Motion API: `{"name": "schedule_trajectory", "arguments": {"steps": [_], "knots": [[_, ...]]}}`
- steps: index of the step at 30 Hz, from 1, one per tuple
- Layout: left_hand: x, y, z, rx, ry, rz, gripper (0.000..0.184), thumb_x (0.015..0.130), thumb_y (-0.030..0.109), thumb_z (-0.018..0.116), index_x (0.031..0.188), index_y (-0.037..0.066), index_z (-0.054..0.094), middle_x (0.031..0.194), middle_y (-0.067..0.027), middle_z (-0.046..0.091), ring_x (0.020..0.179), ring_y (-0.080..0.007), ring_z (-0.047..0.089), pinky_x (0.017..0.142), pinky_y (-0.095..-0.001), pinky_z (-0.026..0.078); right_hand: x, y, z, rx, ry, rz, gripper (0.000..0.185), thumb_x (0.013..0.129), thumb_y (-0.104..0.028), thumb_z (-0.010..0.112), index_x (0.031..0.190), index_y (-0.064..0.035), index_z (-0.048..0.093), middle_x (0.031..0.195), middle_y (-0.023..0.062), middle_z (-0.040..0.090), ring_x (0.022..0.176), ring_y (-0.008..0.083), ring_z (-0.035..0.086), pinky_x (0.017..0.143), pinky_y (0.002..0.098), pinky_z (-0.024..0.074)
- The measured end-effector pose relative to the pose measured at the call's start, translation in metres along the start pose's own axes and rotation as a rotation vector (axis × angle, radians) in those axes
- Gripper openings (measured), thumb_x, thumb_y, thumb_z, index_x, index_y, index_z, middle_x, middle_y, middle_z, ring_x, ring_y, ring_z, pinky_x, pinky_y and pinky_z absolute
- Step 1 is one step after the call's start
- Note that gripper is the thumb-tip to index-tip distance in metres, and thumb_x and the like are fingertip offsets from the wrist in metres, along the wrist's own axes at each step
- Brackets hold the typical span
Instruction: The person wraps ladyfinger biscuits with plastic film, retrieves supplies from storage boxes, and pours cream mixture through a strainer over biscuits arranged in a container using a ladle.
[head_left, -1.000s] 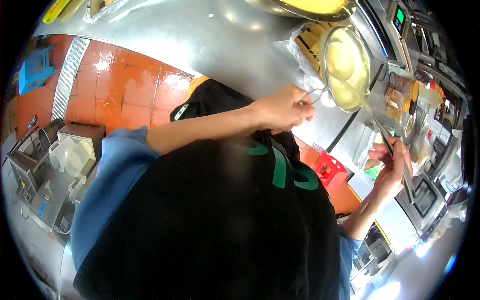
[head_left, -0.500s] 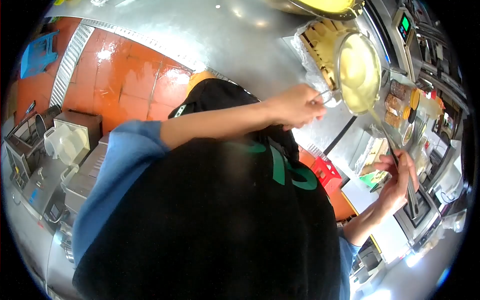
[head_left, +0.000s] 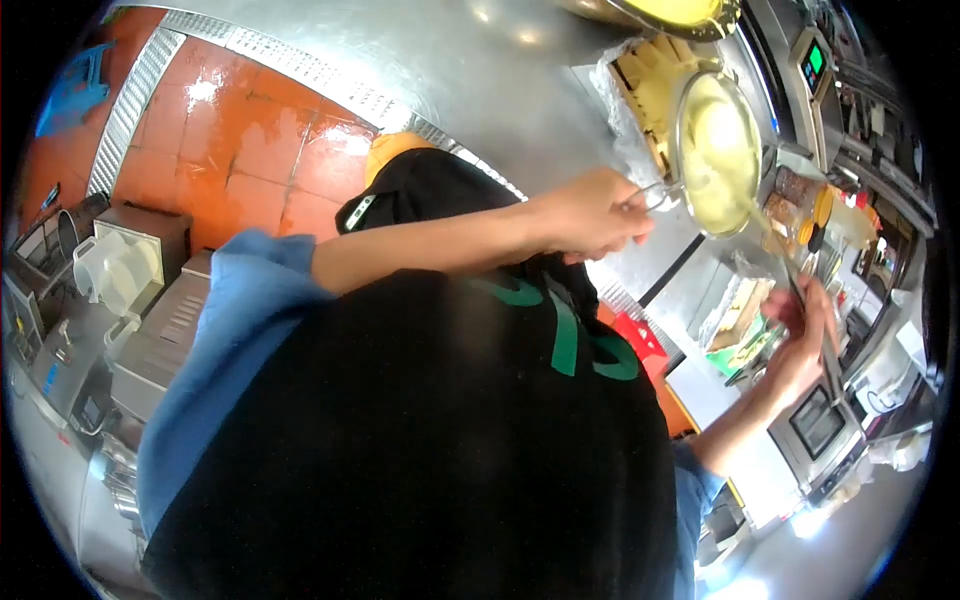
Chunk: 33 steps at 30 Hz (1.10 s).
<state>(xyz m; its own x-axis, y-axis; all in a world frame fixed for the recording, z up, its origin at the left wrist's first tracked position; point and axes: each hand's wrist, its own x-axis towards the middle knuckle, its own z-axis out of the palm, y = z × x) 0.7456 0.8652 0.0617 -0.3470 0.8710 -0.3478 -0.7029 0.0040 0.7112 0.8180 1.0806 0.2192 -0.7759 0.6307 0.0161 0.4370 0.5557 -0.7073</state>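
My left hand (head_left: pixel 598 215) is closed around the wire-like handle of a round metal pot (head_left: pixel 681 150), which is tilted so its mouth faces me. Thick pale yellow batter (head_left: pixel 720 150) coats its inside. Out to the right, my right hand (head_left: pixel 800 335) grips the long dark handle of a spatula (head_left: pixel 785 255). The spatula's pale tip meets the lower rim of the pot. Right behind the pot is a wooden frame (head_left: pixel 640 95) lined with clear plastic, with yellow batter in it.
A dark-rimmed bowl (head_left: pixel 722 22) of yellow mixture stands at the top. A scale (head_left: pixel 812 65) with a green display is at the upper right, near lidded jars (head_left: pixel 818 212). A red crate (head_left: pixel 640 340) is below the steel counter (head_left: pixel 430 60). The tiled floor (head_left: pixel 250 130) looks wet.
The view has shifted slightly. Both hands keep their holds on the pot and the spatula; the spatula's tip stays at the pot's lower rim.
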Motion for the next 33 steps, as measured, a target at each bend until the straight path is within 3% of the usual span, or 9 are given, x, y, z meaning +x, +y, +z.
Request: {"name": "schedule_trajectory", "arguments": {"steps": [11, 15, 20, 22, 24, 25, 29, 30, 33], "knots": [[-0.01, -0.003, 0.008, 0.123, 0.083, 0.018, 0.019, 0.086, 0.013, 0.051, 0.083, -0.004, 0.057, 0.053, -0.006, 0.049, 0.035, -0.0135, 0.044, 0.032, -0.0283, 0.034, -0.011, -0.01, -0.018, -0.045, -0.129, 0.049, 0.028, 0.09, -0.021, 0.051, 0.093, 0.0045, 0.062, 0.066, 0.0133, 0.062, 0.048, 0.016, 0.057, 0.049, 0.0223, 0.0441], [-0.013, -0.006, 0.006, 0.119, 0.113, -0.022, 0.024, 0.089, 0.02, 0.05, 0.088, -0.004, 0.055, 0.053, -0.0029, 0.045, 0.039, -0.0103, 0.041, 0.032, -0.027, 0.033, -0.006, -0.01, 0.008, 0.1, -0.054, 0.034, 0.029, 0.09, -0.018, 0.05, 0.09, 0.0078, 0.062, 0.065, 0.0164, 0.062, 0.047, 0.0183, 0.058, 0.05, 0.024, 0.0458], [-0.013, -0.005, 0.004, 0.167, 0.137, 0.029, 0.023, 0.089, 0.02, 0.05, 0.087, -0.003, 0.055, 0.052, -0.0024, 0.043, 0.039, -0.0101, 0.042, 0.032, -0.0266, 0.033, -0.016, -0.014, -0.01, -0.04, -0.155, -0.026, 0.03, 0.09, -0.021, 0.051, 0.09, 0.0055, 0.064, 0.063, 0.0136, 0.062, 0.045, 0.0157, 0.056, 0.046, 0.0219, 0.0463], [-0.006, -0.005, 0.005, 0.136, 0.144, 0.026, 0.022, 0.088, 0.018, 0.051, 0.084, -0.003, 0.057, 0.055, -0.0058, 0.049, 0.038, -0.0123, 0.045, 0.033, -0.0279, 0.035, -0.007, -0.003, -0.002, 0.064, -0.175, -0.135, 0.028, 0.089, -0.021, 0.053, 0.093, 0.0045, 0.065, 0.068, 0.0121, 0.063, 0.05, 0.0144, 0.057, 0.048, 0.0217, 0.0449], [-0.003, -0.002, 0.007, 0.112, 0.158, 0.032, 0.022, 0.088, 0.017, 0.051, 0.084, -0.003, 0.058, 0.055, -0.006, 0.049, 0.038, -0.0123, 0.045, 0.032, -0.028, 0.035, 0.009, -0.013, 0.034, -0.095, 0.043, -0.119, 0.028, 0.088, -0.022, 0.055, 0.095, 0.0036, 0.065, 0.072, 0.01, 0.063, 0.056, 0.0129, 0.057, 0.051, 0.0218, 0.0435], [-0.005, 0.002, 0.007, 0.097, 0.181, 0.04, 0.023, 0.088, 0.018, 0.051, 0.085, -0.003, 0.057, 0.053, -0.0046, 0.047, 0.039, -0.0111, 0.044, 0.032, -0.0274, 0.033, 0.024, -0.004, 0.038, 0.035, 0.02, -0.115, 0.029, 0.085, -0.024, 0.057, 0.093, 0.0012, 0.067, 0.069, 0.0115, 0.064, 0.057, 0.0147, 0.06, 0.06, 0.0275, 0.045], [-0.009, 0.007, -0.001, 0.091, 0.21, 0.057, 0.024, 0.088, 0.02, 0.052, 0.086, -0.004, 0.057, 0.052, -0.0034, 0.045, 0.039, -0.01, 0.042, 0.032, -0.0268, 0.032, 0.014, -0.005, 0.004, -0.128, -0.068, -0.013, 0.03, 0.086, -0.023, 0.056, 0.094, 0.004, 0.066, 0.068, 0.0134, 0.064, 0.054, 0.0158, 0.06, 0.057, 0.0232, 0.0449], [-0.006, 0.005, -0.002, 0.12, 0.208, 0.074, 0.024, 0.088, 0.02, 0.052, 0.086, -0.004, 0.057, 0.052, -0.0034, 0.045, 0.039, -0.0101, 0.042, 0.032, -0.0267, 0.032, 0.011, -0.003, -0.009, 0.005, -0.195, 0.007, 0.032, 0.087, -0.024, 0.055, 0.093, 0.0069, 0.064, 0.066, 0.0147, 0.063, 0.053, 0.0173, 0.06, 0.054, 0.0217, 0.045], [0.006, -0.003, 0.001, 0.188, 0.174, 0.122, 0.024, 0.088, 0.02, 0.051, 0.086, -0.004, 0.057, 0.053, -0.0036, 0.046, 0.039, -0.0106, 0.042, 0.032, -0.0266, 0.032, 0.006, -0.018, 0.013, 0.13, -0.121, -0.069, 0.031, 0.091, -0.023, 0.05, 0.095, 0.0046, 0.062, 0.065, 0.013, 0.063, 0.047, 0.0162, 0.057, 0.049, 0.0226, 0.0455]]}}
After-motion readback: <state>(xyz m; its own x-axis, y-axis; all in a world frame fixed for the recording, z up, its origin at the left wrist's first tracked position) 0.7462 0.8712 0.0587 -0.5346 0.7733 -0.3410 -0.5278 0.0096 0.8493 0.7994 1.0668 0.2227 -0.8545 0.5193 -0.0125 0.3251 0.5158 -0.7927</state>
